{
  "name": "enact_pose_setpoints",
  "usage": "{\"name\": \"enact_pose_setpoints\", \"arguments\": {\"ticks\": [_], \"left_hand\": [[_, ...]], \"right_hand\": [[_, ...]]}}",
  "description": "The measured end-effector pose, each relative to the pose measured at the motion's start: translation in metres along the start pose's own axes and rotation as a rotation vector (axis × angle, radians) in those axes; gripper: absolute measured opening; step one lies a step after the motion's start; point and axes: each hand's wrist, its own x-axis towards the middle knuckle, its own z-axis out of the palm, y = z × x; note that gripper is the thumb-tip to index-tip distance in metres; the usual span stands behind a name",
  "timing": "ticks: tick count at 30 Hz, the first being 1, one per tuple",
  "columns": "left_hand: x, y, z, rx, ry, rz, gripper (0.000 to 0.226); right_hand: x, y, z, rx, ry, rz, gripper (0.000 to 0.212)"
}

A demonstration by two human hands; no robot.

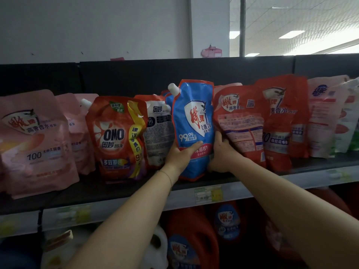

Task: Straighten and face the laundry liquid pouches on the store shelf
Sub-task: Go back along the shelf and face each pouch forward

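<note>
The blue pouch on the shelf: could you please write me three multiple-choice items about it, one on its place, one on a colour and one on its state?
1. Where does the blue pouch stand?
A. between the red OMO pouch and the red pouches
B. on the lower shelf among the bottles
C. at the shelf's far left end

2. What colour is its spout cap?
A. green
B. white
C. black

3. How does it stand?
A. lying flat
B. back turned outward
C. upright, front label outward

Answers:
1 A: the OMO pouch lies to its left and the red ones to its right.
2 B: the cap at its top left is white.
3 C: its logo faces the camera, in the left hand's grip.
</note>
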Motion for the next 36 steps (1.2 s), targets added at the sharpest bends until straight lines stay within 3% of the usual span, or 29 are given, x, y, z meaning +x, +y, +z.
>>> {"name": "enact_pose_setpoints", "arguments": {"ticks": [3,5,10,12,14,17,19,23,31,36], "left_hand": [[0.001,0.002,0.007,0.015,-0.071,0.025,0.031],[0.002,0.001,0.014,0.047,-0.114,0.044,0.034],[0.011,0.003,0.008,-0.084,-0.029,0.046,0.036],[0.016,0.008,0.006,-0.280,0.060,0.060,0.053],[0.022,0.012,0.008,-0.414,0.276,0.035,0.046],[0.033,0.013,0.004,-0.196,0.522,0.024,0.028],[0.042,0.011,-0.006,-0.078,0.458,-0.031,0.016],[0.045,0.023,-0.018,-0.029,0.203,-0.173,0.023],[0.054,0.041,-0.027,0.296,0.119,0.077,0.028],[0.056,0.038,-0.027,0.548,0.023,0.009,0.019]], "right_hand": [[-0.002,-0.005,0.007,-0.059,0.074,-0.048,0.123],[-0.006,-0.009,0.012,-0.101,0.089,-0.065,0.124],[-0.005,-0.010,0.026,-0.058,0.035,-0.127,0.137],[-0.002,-0.010,0.028,-0.049,0.035,-0.156,0.141],[0.000,-0.010,0.028,-0.088,0.069,-0.211,0.142],[-0.001,-0.010,0.024,-0.166,0.108,-0.342,0.143],[-0.003,-0.009,0.021,-0.123,0.088,-0.424,0.144],[0.005,-0.014,0.025,-0.172,0.097,-0.487,0.140],[0.019,-0.023,0.030,-0.219,0.069,-0.368,0.142],[0.018,-0.019,0.034,-0.160,0.088,-0.348,0.143]]}}
